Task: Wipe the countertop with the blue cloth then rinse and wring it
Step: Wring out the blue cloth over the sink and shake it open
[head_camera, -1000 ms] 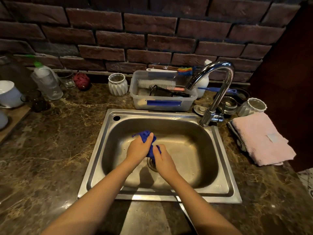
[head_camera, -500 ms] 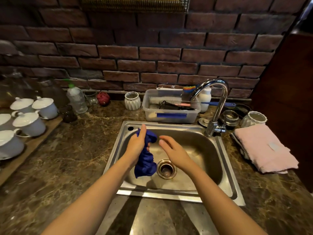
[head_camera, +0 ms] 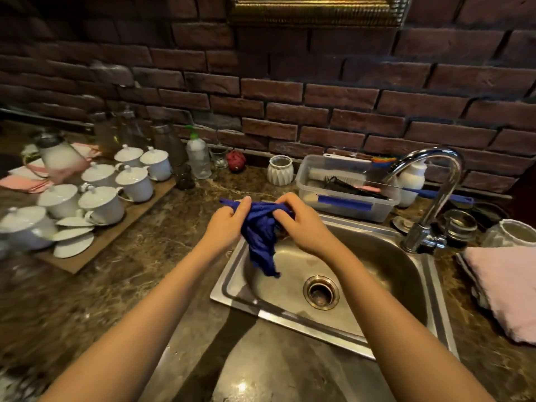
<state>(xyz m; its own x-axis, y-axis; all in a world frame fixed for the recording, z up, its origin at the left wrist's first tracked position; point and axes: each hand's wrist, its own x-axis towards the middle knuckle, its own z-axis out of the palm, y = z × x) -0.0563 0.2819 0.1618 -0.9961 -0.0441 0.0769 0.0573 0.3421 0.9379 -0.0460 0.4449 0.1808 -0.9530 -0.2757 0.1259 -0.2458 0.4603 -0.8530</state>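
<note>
Above the stainless steel sink, our right hand rejoins our left hand, both pinching the crumpled blue cloth; we judge wringing done.

Both bare forearms reach forward and angle inward, so the hands meet close together, nearly level. The left hand shows its back, its fingers curled and its thumb raised along its upper right side, pinching the top edge of the blue cloth. Just to its right, the right hand also shows its back, wrist straight, its fingers bent inward toward the left hand and gripping the same bunched edge. The cloth hangs below, between the two hands.
</note>
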